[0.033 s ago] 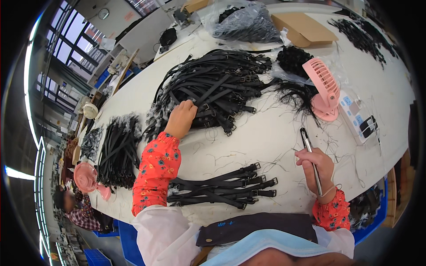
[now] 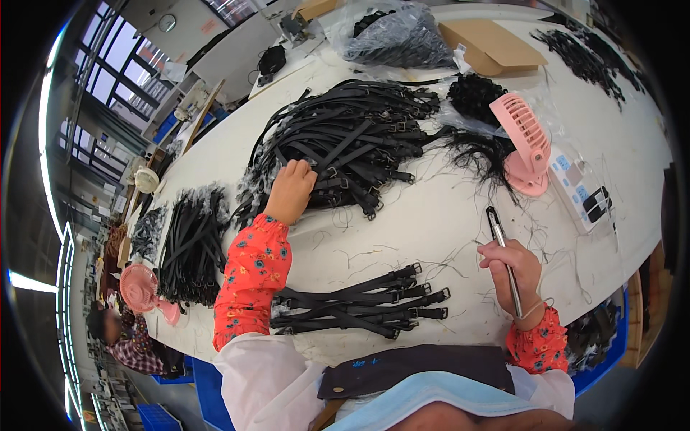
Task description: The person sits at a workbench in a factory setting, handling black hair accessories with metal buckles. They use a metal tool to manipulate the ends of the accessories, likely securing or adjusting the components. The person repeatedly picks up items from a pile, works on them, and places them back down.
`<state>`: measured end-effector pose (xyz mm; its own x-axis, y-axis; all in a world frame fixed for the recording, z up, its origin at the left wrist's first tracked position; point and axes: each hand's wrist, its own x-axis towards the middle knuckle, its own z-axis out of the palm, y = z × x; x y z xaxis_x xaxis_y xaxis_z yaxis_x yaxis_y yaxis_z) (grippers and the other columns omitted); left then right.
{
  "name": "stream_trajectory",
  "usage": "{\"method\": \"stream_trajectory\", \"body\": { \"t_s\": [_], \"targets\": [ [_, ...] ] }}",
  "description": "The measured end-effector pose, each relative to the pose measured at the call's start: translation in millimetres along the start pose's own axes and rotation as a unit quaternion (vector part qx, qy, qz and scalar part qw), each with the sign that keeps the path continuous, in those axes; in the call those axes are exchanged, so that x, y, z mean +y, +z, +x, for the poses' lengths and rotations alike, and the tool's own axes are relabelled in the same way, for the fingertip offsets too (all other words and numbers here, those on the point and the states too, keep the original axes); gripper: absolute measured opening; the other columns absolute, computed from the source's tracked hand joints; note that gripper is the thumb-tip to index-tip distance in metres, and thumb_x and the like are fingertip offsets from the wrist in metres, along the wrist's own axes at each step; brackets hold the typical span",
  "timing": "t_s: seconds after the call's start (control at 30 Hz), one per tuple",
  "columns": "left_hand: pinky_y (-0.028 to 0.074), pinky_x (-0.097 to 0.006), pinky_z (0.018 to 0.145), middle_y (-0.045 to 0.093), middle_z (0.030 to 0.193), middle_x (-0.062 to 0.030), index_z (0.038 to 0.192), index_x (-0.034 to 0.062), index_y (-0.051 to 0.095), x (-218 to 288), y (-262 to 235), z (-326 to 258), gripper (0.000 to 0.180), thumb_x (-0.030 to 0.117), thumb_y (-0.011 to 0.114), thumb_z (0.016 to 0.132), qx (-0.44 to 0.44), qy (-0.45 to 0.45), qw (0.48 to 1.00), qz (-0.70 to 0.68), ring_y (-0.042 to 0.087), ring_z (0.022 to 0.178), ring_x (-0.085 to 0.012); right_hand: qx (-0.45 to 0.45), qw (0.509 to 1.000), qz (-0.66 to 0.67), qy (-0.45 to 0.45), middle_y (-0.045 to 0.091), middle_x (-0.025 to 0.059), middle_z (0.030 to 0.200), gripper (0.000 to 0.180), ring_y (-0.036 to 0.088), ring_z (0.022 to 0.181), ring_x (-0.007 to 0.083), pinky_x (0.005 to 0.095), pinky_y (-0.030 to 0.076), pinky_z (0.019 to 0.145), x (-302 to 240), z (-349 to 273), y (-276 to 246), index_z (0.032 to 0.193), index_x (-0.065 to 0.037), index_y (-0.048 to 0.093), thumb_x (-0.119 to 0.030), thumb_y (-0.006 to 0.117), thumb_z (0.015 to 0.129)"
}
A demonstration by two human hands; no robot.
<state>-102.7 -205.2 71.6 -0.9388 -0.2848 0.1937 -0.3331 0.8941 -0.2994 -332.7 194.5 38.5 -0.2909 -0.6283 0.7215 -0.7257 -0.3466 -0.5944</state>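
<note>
A big heap of black buckled straps [image 2: 359,136] covers the middle of the table. My left hand [image 2: 291,192] is at the heap's near left edge, fingers bent together among the straps; whatever they pinch is hidden. In my right hand [image 2: 514,273] is a slim silver pen-shaped tool [image 2: 512,281] with a black tip, gripped upright and slanting away from me. Closer to my body lies a small bundle of the same straps [image 2: 359,305], most buckle ends to the right. Another strap bundle [image 2: 192,248], with grey fuzzy ends, sits on the left.
A pink fan [image 2: 528,154] and a white power strip [image 2: 578,190] stand at the right, near black loose threads [image 2: 481,154]. A plastic bag [image 2: 395,43] and cardboard box [image 2: 492,47] are at the back. Another pink fan [image 2: 140,287] and a person [image 2: 133,345] are left.
My left hand has shifted very slightly left along the heap's edge. My right hand and the tool stay in place.
</note>
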Motion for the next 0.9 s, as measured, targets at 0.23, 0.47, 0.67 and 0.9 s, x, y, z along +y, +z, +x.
{"method": "stream_trajectory", "body": {
  "t_s": [0.23,0.47,0.67,0.9],
  "targets": [
    [0.053,-0.041,0.077,0.070,0.090,-0.0212,0.113,0.0016,0.057,-40.4,-50.0,11.2,0.040,-0.009,0.065,0.075,0.257,-0.158,0.918,-0.257,0.067,0.092,-0.0429,-0.009,1.000,0.003,-0.007,0.069,0.0154,0.091,0.011,0.065,0.066,0.0219,0.0326,0.053,0.061,0.5,0.3,-1.3,0.106,-0.004,0.059,-0.004,0.055,0.095],
    [0.051,-0.047,0.079,0.067,0.096,-0.0219,0.109,0.0012,0.057,-9.0,-62.7,80.4,0.040,0.007,0.078,0.076,0.161,-0.099,0.963,-0.193,0.064,0.093,-0.0440,0.003,1.000,-0.009,0.001,0.070,0.0132,0.089,0.018,0.066,0.067,0.0255,0.0353,0.053,0.061,4.2,-2.7,0.1,0.105,-0.005,0.061,-0.001,0.064,0.088],
    [0.052,-0.048,0.078,0.064,0.098,-0.0218,0.101,-0.0005,0.055,32.3,11.6,134.5,0.046,0.022,0.084,0.073,0.074,-0.033,0.987,-0.138,0.064,0.093,-0.0418,0.000,1.000,-0.011,-0.004,0.070,0.0129,0.089,0.017,0.066,0.069,0.0263,0.0356,0.053,0.062,3.9,-1.0,-1.1,0.104,-0.005,0.063,-0.002,0.066,0.088],
    [0.033,-0.055,0.111,0.063,0.118,-0.0203,0.137,0.0038,0.040,47.4,25.9,132.1,0.099,0.039,0.093,0.060,-0.052,-0.051,0.988,-0.135,0.055,0.122,-0.0366,0.003,1.000,-0.016,-0.022,0.070,0.0122,0.088,0.016,0.066,0.069,0.0257,0.0348,0.053,0.060,5.4,-0.8,-0.7,0.101,-0.006,0.065,-0.002,0.067,0.086]
  ]
}}
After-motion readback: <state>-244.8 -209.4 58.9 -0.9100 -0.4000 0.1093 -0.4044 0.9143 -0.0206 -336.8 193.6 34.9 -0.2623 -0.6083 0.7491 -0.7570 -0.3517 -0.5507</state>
